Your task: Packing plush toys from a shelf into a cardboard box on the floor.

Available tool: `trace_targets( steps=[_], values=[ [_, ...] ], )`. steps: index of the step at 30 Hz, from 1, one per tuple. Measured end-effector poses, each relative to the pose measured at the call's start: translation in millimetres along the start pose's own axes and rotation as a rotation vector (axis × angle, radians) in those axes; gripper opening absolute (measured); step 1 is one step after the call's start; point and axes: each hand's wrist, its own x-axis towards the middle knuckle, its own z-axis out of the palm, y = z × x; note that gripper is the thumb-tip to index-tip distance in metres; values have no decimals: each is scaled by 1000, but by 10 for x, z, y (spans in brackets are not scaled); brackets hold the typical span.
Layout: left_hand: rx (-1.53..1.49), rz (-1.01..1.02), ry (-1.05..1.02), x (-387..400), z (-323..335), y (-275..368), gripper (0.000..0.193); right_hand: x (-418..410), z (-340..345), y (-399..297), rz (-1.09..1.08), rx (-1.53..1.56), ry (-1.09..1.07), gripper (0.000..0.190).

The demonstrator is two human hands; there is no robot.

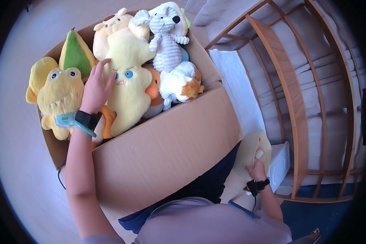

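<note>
My left hand (pixel 97 87) rests against the left side of a pale yellow plush toy (pixel 129 91) with blue eyes, its fingers slightly apart. The toy lies among other plush toys in a large open cardboard box (pixel 170 146). Left of that hand is a yellow plush crocodile (pixel 61 91) with a bib. A white ribbed plush mouse (pixel 166 45) sits at the far right of the pile, above a white and brown plush animal (pixel 181 84). Low on the right, my right hand (pixel 257 170) grips a pale beige flat item (pixel 247 155); what it is cannot be told.
A wooden rack (pixel 289 85) with upright slats stands on the right, beside a white cloth (pixel 238 82). Near my right hand is a white box-like object (pixel 279 164). A green and yellow plush (pixel 76 55) and a cream plush (pixel 116 26) fill the box's far side.
</note>
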Motion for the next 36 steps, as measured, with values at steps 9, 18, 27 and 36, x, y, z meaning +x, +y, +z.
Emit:
trace_targets(
  steps=[9, 18, 27, 36],
  values=[
    [-1, 49, 26, -95, 4, -90, 38, -535, 141, -129, 75, 25, -252, 37],
    [-1, 19, -10, -36, 1, -31, 40, -719, 704, 17, -65, -16, -102, 42],
    [-46, -37, -32, -65, -46, -15, 41, -334, 2, -224, -291, -35, 64, 44],
    [-55, -5, -5, -114, -5, -71, 41, 813, -60, 240, -137, -44, 253, 32]
  ],
)
